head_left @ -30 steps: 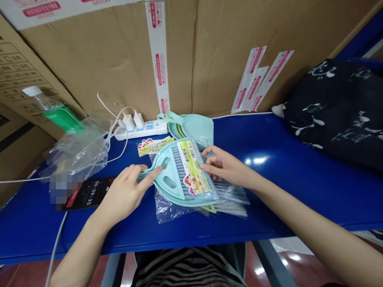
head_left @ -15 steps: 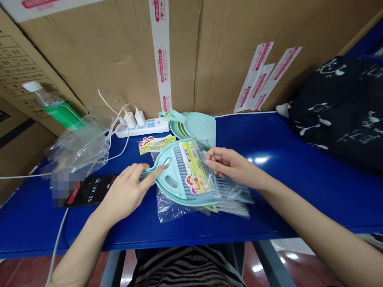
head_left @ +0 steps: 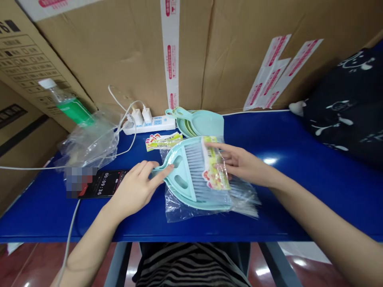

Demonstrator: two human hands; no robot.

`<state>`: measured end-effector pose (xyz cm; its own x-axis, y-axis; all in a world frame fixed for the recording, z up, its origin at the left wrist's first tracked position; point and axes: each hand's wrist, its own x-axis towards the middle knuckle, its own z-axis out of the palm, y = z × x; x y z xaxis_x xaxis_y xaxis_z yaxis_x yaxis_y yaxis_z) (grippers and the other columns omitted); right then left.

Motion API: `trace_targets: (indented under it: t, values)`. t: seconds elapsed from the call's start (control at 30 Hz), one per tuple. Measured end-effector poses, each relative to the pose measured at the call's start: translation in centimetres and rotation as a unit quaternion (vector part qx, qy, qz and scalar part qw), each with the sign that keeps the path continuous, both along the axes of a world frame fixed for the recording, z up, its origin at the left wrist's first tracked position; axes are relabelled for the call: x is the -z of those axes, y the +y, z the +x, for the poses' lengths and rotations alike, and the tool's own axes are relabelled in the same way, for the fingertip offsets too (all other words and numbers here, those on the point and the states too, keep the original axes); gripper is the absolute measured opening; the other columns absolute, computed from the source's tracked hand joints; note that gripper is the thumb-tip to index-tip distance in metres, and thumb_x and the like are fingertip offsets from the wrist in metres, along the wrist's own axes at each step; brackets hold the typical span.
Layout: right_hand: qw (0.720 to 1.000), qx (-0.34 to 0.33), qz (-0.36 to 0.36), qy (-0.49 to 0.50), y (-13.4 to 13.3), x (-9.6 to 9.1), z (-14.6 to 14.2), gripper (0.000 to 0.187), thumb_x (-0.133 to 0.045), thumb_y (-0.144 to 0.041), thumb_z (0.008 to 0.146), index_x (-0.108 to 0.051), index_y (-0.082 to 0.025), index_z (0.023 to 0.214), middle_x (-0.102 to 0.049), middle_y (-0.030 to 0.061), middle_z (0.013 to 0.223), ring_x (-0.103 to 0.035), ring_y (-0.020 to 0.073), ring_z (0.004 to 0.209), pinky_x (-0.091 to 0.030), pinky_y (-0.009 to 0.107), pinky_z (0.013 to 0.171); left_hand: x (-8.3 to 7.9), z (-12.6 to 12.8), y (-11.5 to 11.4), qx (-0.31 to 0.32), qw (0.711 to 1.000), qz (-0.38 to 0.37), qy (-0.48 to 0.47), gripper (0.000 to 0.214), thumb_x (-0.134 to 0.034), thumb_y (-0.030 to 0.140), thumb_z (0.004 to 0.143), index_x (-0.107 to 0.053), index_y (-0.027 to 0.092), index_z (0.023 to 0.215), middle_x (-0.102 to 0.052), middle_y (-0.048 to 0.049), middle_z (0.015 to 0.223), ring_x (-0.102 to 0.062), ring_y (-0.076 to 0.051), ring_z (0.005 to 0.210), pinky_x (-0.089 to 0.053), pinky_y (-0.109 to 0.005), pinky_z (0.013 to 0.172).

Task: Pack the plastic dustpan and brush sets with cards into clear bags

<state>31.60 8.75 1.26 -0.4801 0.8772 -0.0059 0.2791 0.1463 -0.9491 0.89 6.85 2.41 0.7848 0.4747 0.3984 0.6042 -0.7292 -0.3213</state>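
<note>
A pale blue dustpan [head_left: 206, 205] lies on the table with a matching hand brush [head_left: 179, 171] nested in it, grey bristles pointing right. My left hand [head_left: 139, 185] closes round their handles, its index finger stretched onto the brush head. A yellow-green printed label card [head_left: 217, 171] lies over the bristle ends. At its upper right edge, my right hand [head_left: 243, 161] pinches it; part of the fingers is hidden behind the card. Clear plastic bags [head_left: 179, 209] and more bristles [head_left: 247, 199] show beneath the set.
More dustpans [head_left: 209, 121] are stacked behind, beside several label cards [head_left: 164, 141]. A power strip [head_left: 158, 124] with white cables, a bottle [head_left: 74, 111], crumpled plastic [head_left: 86, 145] and a phone [head_left: 104, 183] are at left. Cardboard [head_left: 128, 59] stands behind; a black patterned bag [head_left: 347, 115] at right.
The label card has shifted right across the bristles along with my right hand's fingers. My left hand keeps its hold on the handles. The whole view has shifted slightly.
</note>
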Motion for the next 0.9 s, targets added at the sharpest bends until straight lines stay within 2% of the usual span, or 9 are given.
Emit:
trace_targets:
  t: [0.07,0.17,0.3,0.4,0.5,0.63,0.73,0.83,0.9]
  values:
    - [0.999,0.013,0.036,-0.013,0.4,0.0,0.7,0.051,-0.058,-0.037,0.087,-0.052,-0.023,0.135,-0.068,0.0067,0.099,-0.067,0.0186,0.078,-0.057,0.033,0.064,0.0,-0.1,0.0,-0.001,1.000,-0.006,0.000,0.041,-0.037,0.013,0.097,-0.052,0.018,0.134,-0.058,-0.0095,0.097,-0.054,-0.021,0.085,-0.053,-0.032,0.073]
    - [0.988,0.100,0.105,-0.049,0.8,-0.1,1.6,0.039,-0.053,-0.036,0.090,-0.054,-0.023,0.127,-0.066,0.0056,0.096,-0.064,0.0173,0.072,-0.055,0.032,0.061,-0.3,-0.6,0.1,-0.010,1.000,-0.017,-0.002,0.043,-0.037,0.013,0.096,-0.052,0.020,0.136,-0.059,-0.0095,0.098,-0.055,-0.021,0.085,-0.053,-0.033,0.074]
    - [0.970,0.177,0.153,-0.066,1.1,-0.8,2.1,0.051,-0.048,-0.032,0.092,-0.037,-0.025,0.141,-0.062,0.0043,0.096,-0.062,0.0163,0.065,-0.051,0.031,0.056,-1.2,-1.7,-0.5,-0.030,0.999,-0.037,-0.022,0.047,-0.037,0.013,0.095,-0.049,0.024,0.140,-0.059,-0.0086,0.100,-0.057,-0.021,0.087,-0.053,-0.033,0.077]
    - [0.957,0.154,0.212,-0.122,1.8,-2.0,1.3,0.053,-0.047,-0.025,0.091,-0.035,-0.021,0.143,-0.057,-0.0016,0.077,-0.056,0.0145,0.057,-0.048,0.030,0.056,-1.4,-3.1,-1.9,-0.041,0.997,-0.042,-0.046,0.047,-0.037,0.018,0.098,-0.045,0.026,0.144,-0.058,-0.0081,0.101,-0.059,-0.021,0.087,-0.052,-0.031,0.076]
    - [0.941,0.086,0.274,-0.182,3.9,-3.4,-0.7,0.053,-0.049,-0.019,0.090,-0.039,-0.017,0.142,-0.055,-0.0035,0.068,-0.053,0.0144,0.056,-0.047,0.031,0.060,-0.9,-4.8,-3.8,-0.065,0.994,-0.056,-0.069,0.049,-0.036,0.021,0.100,-0.037,0.028,0.149,-0.057,-0.0079,0.102,-0.060,-0.020,0.091,-0.052,-0.029,0.078]
    - [0.907,0.042,0.298,-0.293,8.4,-4.3,-5.1,0.043,-0.054,-0.014,0.088,-0.052,-0.015,0.131,-0.063,0.0012,0.076,-0.056,0.0155,0.061,-0.047,0.031,0.064,-0.3,-6.8,-6.0,-0.101,0.990,-0.051,-0.087,0.051,-0.036,0.020,0.101,-0.033,0.028,0.151,-0.055,-0.0077,0.104,-0.060,-0.019,0.093,-0.051,-0.026,0.076]
    - [0.898,0.020,0.312,-0.310,11.4,-3.9,-8.2,0.029,-0.057,-0.012,0.086,-0.064,-0.015,0.114,-0.065,0.0033,0.076,-0.060,0.0175,0.067,-0.047,0.032,0.070,-0.2,-7.5,-6.8,-0.121,0.988,-0.047,-0.086,0.050,-0.037,0.019,0.100,-0.035,0.027,0.150,-0.056,-0.0070,0.102,-0.061,-0.018,0.090,-0.051,-0.025,0.073]
    - [0.885,0.009,0.336,-0.324,12.5,-3.6,-9.9,0.023,-0.063,-0.011,0.082,-0.069,-0.017,0.103,-0.067,0.0063,0.082,-0.062,0.0220,0.079,-0.048,0.034,0.073,-0.4,-7.9,-7.0,-0.130,0.986,-0.048,-0.088,0.047,-0.039,0.019,0.100,-0.041,0.027,0.147,-0.057,-0.0068,0.101,-0.063,-0.017,0.088,-0.051,-0.024,0.071]
    - [0.874,0.004,0.359,-0.327,12.0,-3.9,-10.0,0.023,-0.065,-0.011,0.081,-0.069,-0.017,0.103,-0.068,0.0097,0.094,-0.062,0.0251,0.092,-0.048,0.036,0.078,-0.5,-8.1,-6.9,-0.133,0.986,-0.051,-0.083,0.045,-0.039,0.020,0.100,-0.045,0.026,0.144,-0.058,-0.0069,0.100,-0.063,-0.018,0.087,-0.052,-0.025,0.070]
